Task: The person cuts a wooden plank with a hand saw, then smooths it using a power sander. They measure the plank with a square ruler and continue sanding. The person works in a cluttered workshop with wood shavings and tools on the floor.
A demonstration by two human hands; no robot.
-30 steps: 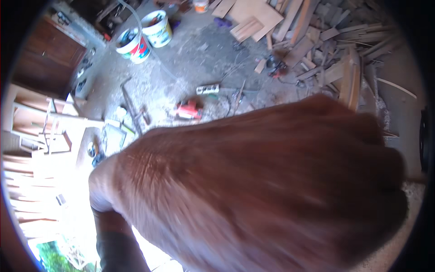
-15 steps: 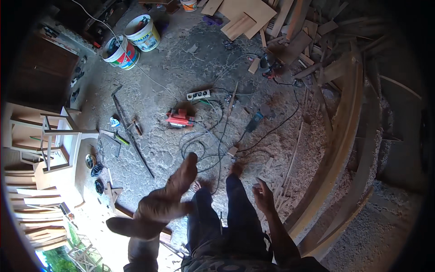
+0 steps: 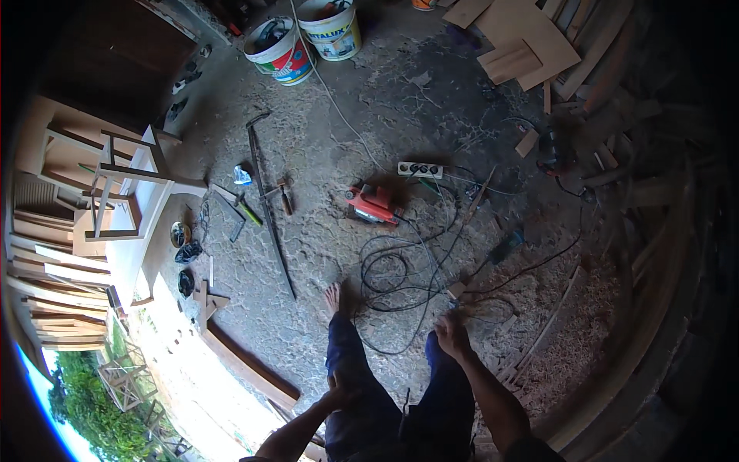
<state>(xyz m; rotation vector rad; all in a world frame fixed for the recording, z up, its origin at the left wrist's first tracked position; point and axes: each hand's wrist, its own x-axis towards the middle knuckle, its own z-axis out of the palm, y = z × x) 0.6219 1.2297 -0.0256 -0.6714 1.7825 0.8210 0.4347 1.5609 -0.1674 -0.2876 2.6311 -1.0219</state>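
Observation:
I look down at my legs in dark blue trousers, standing barefoot on a dusty concrete floor. My left hand (image 3: 341, 391) hangs beside my left thigh and holds nothing. My right hand (image 3: 450, 336) is out in front of my right knee, fingers loosely apart, empty. Ahead of my feet lies a tangle of black cables (image 3: 400, 277). Beyond it sit a red power tool (image 3: 372, 204) and a white power strip (image 3: 420, 169).
Two plastic buckets (image 3: 302, 42) stand at the far side. A long metal bar (image 3: 268, 204) and hand tools lie on the left. Wooden frames (image 3: 108, 185) and stacked slats fill the left, boards (image 3: 523, 38) the top right, curved timber (image 3: 654, 308) the right. A plank (image 3: 246, 366) lies near my left foot.
My left hand, which filled the view close to the camera a second ago, has dropped to my left thigh. My right hand has come lower in front of my knee.

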